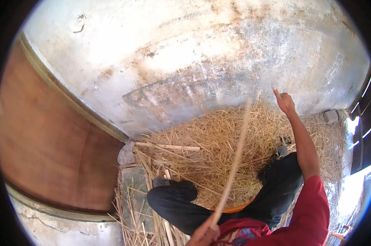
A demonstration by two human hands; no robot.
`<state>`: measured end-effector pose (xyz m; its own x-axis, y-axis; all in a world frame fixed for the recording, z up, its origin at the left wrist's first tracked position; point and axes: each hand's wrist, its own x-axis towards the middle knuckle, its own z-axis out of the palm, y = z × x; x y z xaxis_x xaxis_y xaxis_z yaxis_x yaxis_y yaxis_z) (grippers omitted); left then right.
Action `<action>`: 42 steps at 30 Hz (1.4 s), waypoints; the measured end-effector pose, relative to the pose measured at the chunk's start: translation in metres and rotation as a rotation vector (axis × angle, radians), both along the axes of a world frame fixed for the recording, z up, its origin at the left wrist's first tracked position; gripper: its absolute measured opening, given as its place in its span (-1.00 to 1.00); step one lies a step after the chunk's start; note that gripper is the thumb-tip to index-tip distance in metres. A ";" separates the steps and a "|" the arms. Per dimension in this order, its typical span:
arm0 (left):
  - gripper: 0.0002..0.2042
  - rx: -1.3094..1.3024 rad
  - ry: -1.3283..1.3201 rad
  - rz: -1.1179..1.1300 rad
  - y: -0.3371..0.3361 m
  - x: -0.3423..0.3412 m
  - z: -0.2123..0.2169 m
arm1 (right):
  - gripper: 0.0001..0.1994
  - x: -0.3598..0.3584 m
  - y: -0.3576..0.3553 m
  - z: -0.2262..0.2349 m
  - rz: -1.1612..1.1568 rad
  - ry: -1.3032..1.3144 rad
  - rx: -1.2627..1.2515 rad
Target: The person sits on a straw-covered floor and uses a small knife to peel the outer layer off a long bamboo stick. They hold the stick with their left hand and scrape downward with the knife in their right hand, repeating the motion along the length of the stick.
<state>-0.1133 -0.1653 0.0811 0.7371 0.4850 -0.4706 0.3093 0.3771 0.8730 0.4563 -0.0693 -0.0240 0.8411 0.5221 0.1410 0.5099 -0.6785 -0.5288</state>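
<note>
My left hand (pixel 205 233) is closed around the lower end of a long, pale bamboo strip (pixel 234 164) at the bottom middle of the head view. The strip slants up and to the right across my lap, its upper end blurred in front of the wall. My right hand (pixel 285 102) is held out at arm's length at the upper right, apart from the strip. One digit points up while the other fingers are curled in; whatever they may hold is hidden. Loose straw-coloured shavings (pixel 218 135) cover the ground below, between and beyond my legs.
A stained, whitish wall (pixel 193 61) rises ahead, with a brown door panel (pixel 54 135) on the left. More split strips (pixel 169 146) lie left of my legs, some across a grey slab (pixel 135 188). A grey block (pixel 330 116) sits by the wall at right.
</note>
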 end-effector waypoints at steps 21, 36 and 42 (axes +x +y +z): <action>-0.58 -0.371 -0.351 0.324 0.041 0.038 -0.022 | -0.34 -0.276 -0.025 0.025 0.854 -0.316 0.142; -0.65 -0.315 -0.326 0.299 0.042 0.029 -0.029 | -0.35 -0.261 -0.001 0.012 0.891 -0.377 0.116; -0.62 -0.338 -0.305 0.268 0.031 0.022 -0.026 | -0.30 -0.212 0.024 0.011 0.775 -0.323 -0.007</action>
<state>-0.0912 -0.1341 0.0550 0.7357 0.5337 -0.4170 -0.0855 0.6839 0.7245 0.2446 -0.0454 -0.0134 0.1627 0.9375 0.3075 0.9587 -0.0765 -0.2740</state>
